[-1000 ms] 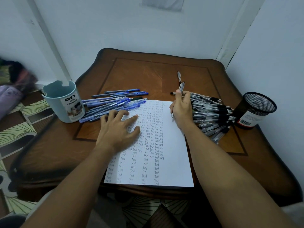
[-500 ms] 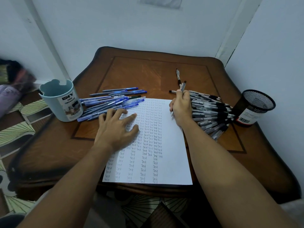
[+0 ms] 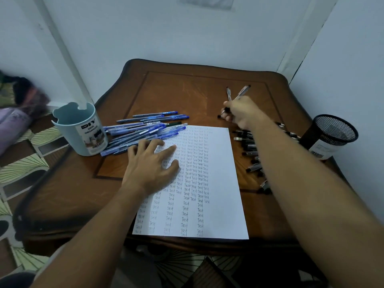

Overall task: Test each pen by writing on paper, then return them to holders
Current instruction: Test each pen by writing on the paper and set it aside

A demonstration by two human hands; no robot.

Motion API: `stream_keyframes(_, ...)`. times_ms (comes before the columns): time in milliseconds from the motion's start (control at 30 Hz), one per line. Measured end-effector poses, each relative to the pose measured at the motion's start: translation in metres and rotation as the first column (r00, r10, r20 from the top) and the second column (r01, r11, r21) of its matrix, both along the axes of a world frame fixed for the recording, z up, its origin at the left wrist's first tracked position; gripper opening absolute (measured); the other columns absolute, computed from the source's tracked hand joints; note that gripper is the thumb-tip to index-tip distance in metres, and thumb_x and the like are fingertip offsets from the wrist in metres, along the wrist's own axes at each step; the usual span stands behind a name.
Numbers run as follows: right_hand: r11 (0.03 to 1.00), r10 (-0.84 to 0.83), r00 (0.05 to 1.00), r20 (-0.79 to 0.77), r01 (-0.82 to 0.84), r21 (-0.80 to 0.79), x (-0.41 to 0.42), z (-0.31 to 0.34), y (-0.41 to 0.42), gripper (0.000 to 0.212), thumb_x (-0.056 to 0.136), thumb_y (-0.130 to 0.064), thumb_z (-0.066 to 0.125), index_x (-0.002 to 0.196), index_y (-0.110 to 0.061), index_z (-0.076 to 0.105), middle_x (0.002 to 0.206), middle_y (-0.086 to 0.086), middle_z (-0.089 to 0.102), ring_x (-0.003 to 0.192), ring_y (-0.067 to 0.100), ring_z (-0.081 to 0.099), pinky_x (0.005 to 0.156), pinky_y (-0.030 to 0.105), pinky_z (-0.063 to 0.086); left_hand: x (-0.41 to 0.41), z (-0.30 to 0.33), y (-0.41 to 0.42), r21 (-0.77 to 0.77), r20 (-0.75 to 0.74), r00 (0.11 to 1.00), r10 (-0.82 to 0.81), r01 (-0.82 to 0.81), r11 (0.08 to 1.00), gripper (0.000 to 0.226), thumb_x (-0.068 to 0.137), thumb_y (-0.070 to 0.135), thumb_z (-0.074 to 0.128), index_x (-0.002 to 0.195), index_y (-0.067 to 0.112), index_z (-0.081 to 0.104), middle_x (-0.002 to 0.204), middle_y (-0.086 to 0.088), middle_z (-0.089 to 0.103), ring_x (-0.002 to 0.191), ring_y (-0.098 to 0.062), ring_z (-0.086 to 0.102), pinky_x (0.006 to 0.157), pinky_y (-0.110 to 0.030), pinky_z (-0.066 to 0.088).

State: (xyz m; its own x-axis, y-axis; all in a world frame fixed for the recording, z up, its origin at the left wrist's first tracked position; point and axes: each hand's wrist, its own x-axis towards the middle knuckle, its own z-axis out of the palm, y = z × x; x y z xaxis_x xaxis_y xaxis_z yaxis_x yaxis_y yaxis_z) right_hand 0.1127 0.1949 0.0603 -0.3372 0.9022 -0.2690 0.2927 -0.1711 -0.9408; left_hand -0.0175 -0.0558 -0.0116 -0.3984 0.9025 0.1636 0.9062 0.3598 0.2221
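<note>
A white sheet of paper (image 3: 220, 204) covered in columns of the word "Test" lies on the brown wooden table (image 3: 187, 94). My left hand (image 3: 150, 167) rests flat on the paper's left part, fingers spread. My right hand (image 3: 242, 114) is beyond the paper's top right corner, closed around a black-capped clear pen (image 3: 243, 92) that points up and away. A second black pen (image 3: 228, 93) lies just left of it on the table. A pile of blue pens (image 3: 145, 129) lies left of the paper; a pile of black pens (image 3: 252, 150) lies right, partly under my forearm.
A light blue "DIY Desk Organizer" cup (image 3: 80, 132) stands at the table's left edge, next to the blue pens. A black mesh holder (image 3: 330, 136) stands at the right edge. White walls close in behind and to the right. Patterned floor lies to the left.
My right hand has lifted off the paper's top edge and moved up and to the right with the pen, which now tilts to the right. My left hand has stayed on the paper.
</note>
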Motion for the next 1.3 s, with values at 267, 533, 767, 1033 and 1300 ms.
stream_keyframes(267,0.979,-0.061,0.936,0.347,-0.011,0.202,0.015,-0.001,0.065,0.023,0.1,-0.019,0.061,0.105,0.004,0.063,0.08,0.011,0.061,0.064,0.017,0.055,0.063,0.031,0.045,0.001,-0.002,-0.001,-0.005,0.002,1.0,-0.004,0.004,1.0,0.065,0.086,0.067,0.022,0.139,0.041,0.05,0.142,0.01,0.041,0.131,-0.015,0.024,0.107,-0.046,0.017)
stream_keyframes(533,0.948,-0.077,0.774,0.629,-0.139,0.288,-0.008,-0.009,0.08,0.021,0.099,-0.017,0.062,0.11,0.001,0.063,0.098,0.015,0.06,0.085,0.026,0.061,0.062,0.031,0.048,0.001,-0.003,-0.001,-0.017,0.006,1.0,-0.008,0.008,1.0,0.064,0.088,0.066,0.022,0.141,0.041,0.046,0.142,0.011,0.04,0.132,-0.013,0.022,0.106,-0.044,0.016)
stream_keyframes(767,0.907,-0.092,0.648,0.756,-0.26,0.332,-0.016,-0.015,0.075,0.038,0.099,-0.022,0.062,0.126,0.004,0.059,0.122,0.021,0.061,0.112,0.035,0.06,0.076,0.035,0.044,-0.002,-0.002,0.0,-0.018,0.013,1.0,-0.004,0.005,1.0,0.064,0.088,0.066,0.022,0.141,0.041,0.046,0.143,0.011,0.04,0.132,-0.013,0.022,0.107,-0.045,0.017)
stream_keyframes(1033,0.849,-0.122,0.665,0.737,-0.315,0.424,-0.004,-0.016,0.066,0.034,0.1,-0.017,0.059,0.131,-0.002,0.061,0.132,0.02,0.059,0.116,0.035,0.058,0.09,0.036,0.048,-0.002,-0.001,-0.001,-0.011,0.016,1.0,0.004,-0.004,1.0,0.065,0.086,0.067,0.021,0.14,0.041,0.049,0.142,0.011,0.041,0.132,-0.013,0.023,0.108,-0.045,0.017)
stream_keyframes(1300,0.729,0.12,0.504,0.855,-0.63,0.269,0.017,-0.009,0.033,0.025,0.097,-0.023,0.064,0.121,-0.014,0.068,0.122,0.009,0.062,0.114,0.029,0.057,0.084,0.032,0.044,0.001,-0.001,0.0,-0.02,0.012,1.0,-0.003,0.003,1.0,0.067,0.085,0.067,0.02,0.14,0.041,0.049,0.142,0.01,0.041,0.131,-0.014,0.023,0.108,-0.045,0.016)
